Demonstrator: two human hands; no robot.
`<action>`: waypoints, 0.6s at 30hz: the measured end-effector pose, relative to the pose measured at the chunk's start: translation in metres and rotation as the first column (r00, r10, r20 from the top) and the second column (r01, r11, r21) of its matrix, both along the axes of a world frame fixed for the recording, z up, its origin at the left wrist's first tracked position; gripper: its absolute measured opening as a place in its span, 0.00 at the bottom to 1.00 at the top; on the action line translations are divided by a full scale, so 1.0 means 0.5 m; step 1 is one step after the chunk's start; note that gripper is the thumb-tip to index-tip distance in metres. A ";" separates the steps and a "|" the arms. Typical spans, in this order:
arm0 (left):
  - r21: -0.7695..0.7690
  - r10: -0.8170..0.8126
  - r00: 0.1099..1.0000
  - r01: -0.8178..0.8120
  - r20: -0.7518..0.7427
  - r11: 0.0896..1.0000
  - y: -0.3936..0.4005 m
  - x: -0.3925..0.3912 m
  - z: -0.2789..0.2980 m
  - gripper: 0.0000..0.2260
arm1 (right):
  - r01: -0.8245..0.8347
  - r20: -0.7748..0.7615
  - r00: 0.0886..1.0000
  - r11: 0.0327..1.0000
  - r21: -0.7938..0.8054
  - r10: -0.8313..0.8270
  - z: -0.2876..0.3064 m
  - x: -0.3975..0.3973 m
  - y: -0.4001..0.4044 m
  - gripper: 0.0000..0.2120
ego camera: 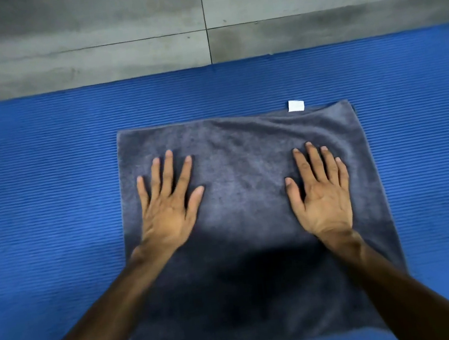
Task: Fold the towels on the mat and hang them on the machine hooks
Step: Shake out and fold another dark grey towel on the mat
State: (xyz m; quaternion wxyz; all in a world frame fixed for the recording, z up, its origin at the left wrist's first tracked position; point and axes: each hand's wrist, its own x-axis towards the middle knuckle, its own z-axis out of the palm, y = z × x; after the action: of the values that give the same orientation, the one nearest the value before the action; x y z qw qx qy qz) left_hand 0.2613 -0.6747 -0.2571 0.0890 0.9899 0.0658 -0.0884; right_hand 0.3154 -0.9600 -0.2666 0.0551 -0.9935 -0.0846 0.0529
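towel (249,195): grey cloth, soft matt nap, faint creases
tag (296,105): white, fabric or paper, cannot tell
mat (33,180): blue foam, finely ribbed, matt
floor (71,33): grey tiles, smooth, dull sheen

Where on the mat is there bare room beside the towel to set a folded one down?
Bare mat lies left of the towel, out to the frame edge, and a narrower patch lies right of it. A strip runs between the towel's far edge, where a white tag sticks out, and the floor. The towel itself is crowded: left hand and right hand lie flat on it.
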 end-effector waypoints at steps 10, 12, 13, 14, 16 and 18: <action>0.042 0.036 0.999 -0.037 0.026 0.998 0.007 -0.130 0.012 0.29 | 0.003 -0.043 0.999 0.999 -0.039 -0.005 0.007 0.001 0.008 0.30; 0.002 -0.079 0.997 0.079 0.016 0.997 -0.030 -0.235 0.012 0.28 | 0.003 -0.064 0.998 0.999 -0.050 -0.007 0.010 0.001 0.008 0.31; -0.013 -0.110 0.994 0.110 -0.012 0.994 -0.042 -0.290 0.009 0.27 | 0.002 -0.077 0.997 0.998 -0.064 -0.006 0.010 0.000 0.007 0.31; -0.018 -0.119 0.992 0.118 -0.043 0.993 -0.046 -0.340 0.006 0.27 | -0.001 -0.090 0.996 0.997 -0.077 -0.006 0.010 0.001 0.006 0.32; -0.006 -0.102 0.991 0.102 -0.081 0.995 -0.035 -0.419 0.003 0.26 | -0.011 -0.120 0.993 0.996 -0.091 0.000 0.013 0.004 0.006 0.32; 0.012 -0.087 0.992 0.089 -0.090 0.996 -0.014 -0.462 0.005 0.26 | -0.024 -0.207 0.978 0.997 -0.080 0.007 0.026 0.011 0.001 0.31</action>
State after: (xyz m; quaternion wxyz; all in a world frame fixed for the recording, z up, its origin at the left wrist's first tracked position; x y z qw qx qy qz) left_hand 0.0302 -0.6815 -0.2546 0.0741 0.9876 0.0268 -0.1357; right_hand 0.3210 -0.9598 -0.2534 0.0224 -0.9833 -0.0837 0.1598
